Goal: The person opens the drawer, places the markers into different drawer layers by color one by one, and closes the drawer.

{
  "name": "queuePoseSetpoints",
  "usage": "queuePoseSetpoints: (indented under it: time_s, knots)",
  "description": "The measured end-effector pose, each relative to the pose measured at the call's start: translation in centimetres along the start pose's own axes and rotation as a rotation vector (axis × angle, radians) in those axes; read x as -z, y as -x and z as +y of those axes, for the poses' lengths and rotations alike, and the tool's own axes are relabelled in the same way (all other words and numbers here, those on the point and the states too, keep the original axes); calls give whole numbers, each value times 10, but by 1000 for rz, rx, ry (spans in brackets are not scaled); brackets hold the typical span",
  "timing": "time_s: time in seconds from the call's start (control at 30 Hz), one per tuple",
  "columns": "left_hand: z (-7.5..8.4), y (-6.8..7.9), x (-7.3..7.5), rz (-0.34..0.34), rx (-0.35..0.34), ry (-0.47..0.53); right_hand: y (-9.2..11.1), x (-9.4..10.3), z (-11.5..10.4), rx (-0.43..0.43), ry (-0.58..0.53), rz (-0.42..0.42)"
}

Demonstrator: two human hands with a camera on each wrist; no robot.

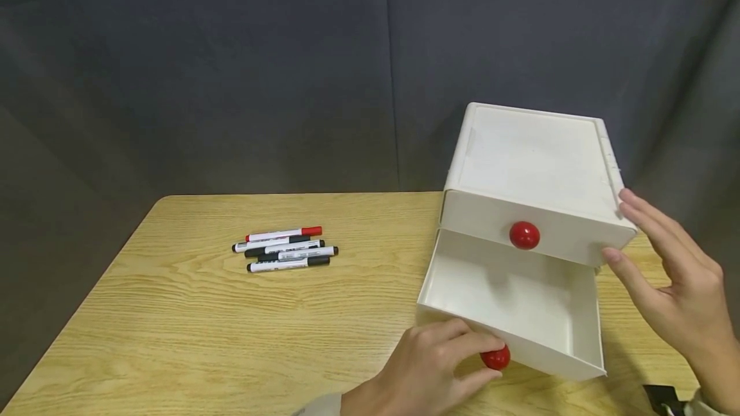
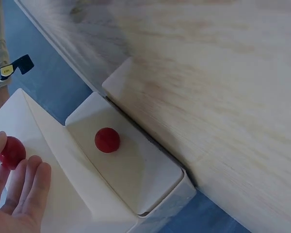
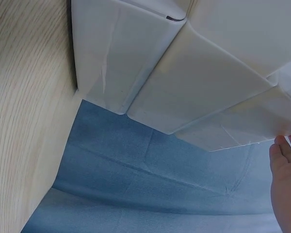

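On the table (image 1: 173,326), right side: a white drawer unit (image 1: 537,153) is standing before the dark curtain (image 1: 260,82), its middle drawer (image 1: 555,348) jutting out!
Left hand (image 1: 430,364): it's pinching that drawer's red knob (image 1: 495,358) between thumb and fingers.
Right hand (image 1: 679,281): grasping nothing, it's resting extended fingers against the unit's right edge.
Upper drawer (image 1: 480,210): it's sitting closed, its round handle (image 1: 524,235) gleaming red.
Bottom drawer (image 2: 140,179): it's sitting closed too, seen from the left wrist.
Markers (image 1: 286,264): five are lying bunched, well left of the unit, one wearing a red cap.
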State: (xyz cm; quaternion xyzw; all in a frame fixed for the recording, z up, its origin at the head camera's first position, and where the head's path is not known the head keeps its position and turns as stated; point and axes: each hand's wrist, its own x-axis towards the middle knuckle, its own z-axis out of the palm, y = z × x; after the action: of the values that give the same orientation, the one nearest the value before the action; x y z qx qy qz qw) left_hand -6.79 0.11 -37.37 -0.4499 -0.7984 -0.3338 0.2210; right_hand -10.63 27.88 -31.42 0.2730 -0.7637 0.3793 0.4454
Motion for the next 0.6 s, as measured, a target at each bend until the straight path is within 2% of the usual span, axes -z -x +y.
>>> queuePoseSetpoints:
  time_s: [0.27,0.47,0.6]
  knots:
    - [1,6,2,9,-67,-54,-1,0,-1,17,-3,3]
    - [3,9,4,-35,-49,-13,-2,0,-2,21,-8,-2]
    - [4,10,6,-31,-64,-29,0,0,-2,8,-5,-10]
